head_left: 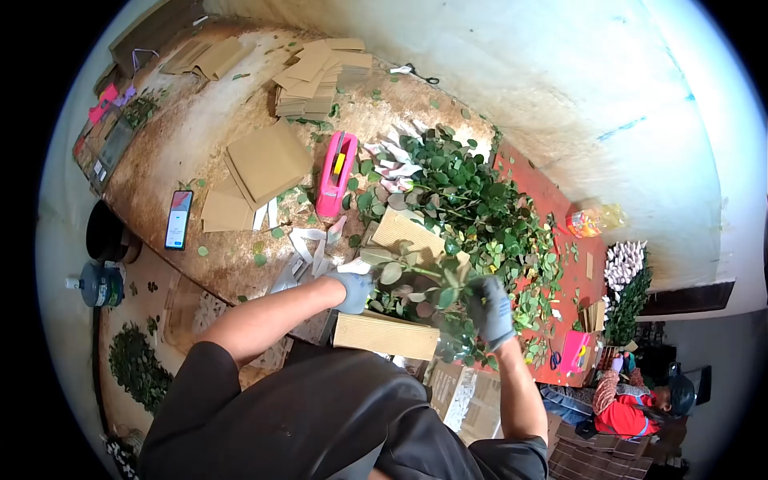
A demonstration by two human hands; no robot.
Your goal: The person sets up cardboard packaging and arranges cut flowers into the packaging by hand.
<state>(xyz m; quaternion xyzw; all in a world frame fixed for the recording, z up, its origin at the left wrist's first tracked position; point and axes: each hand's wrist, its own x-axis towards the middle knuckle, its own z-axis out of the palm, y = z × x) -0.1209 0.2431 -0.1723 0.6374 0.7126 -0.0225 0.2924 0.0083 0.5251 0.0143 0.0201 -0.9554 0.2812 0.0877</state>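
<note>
Fingers of my left hand (354,291) appear closed on one leafy stem (446,298); my right hand (490,310) blurs against its leaves, grip indeterminable. Table (192,104) bears the leafy heap (456,172), presumably for reach. Stem spans both hands, likely for control. Pink dispenser (329,198) stands accessible.

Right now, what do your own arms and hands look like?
Grey gloves on the left hand and right hand, the right glove darker toward the fingers. Short, dark, near-black sleeves; forearms uncovered, with no watch visible.
</note>
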